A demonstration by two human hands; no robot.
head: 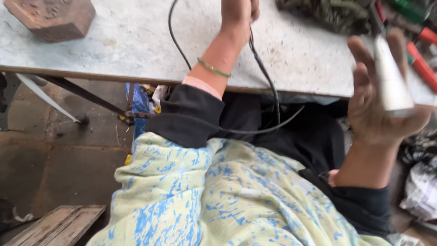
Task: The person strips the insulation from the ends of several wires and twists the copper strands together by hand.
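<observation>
Left hand (237,13) closing around thin black rubber cable (266,79) at top edge of frame, over worn grey metal-topped table (132,41); fingers wrapped tight. Cable looping off table edge down to lap. Right hand (380,107) gripping blurred white tapered plastic piece (390,79), fingers half curled around it, just past table's right end.

Metal block (50,18) on table (132,41), far left
</observation>
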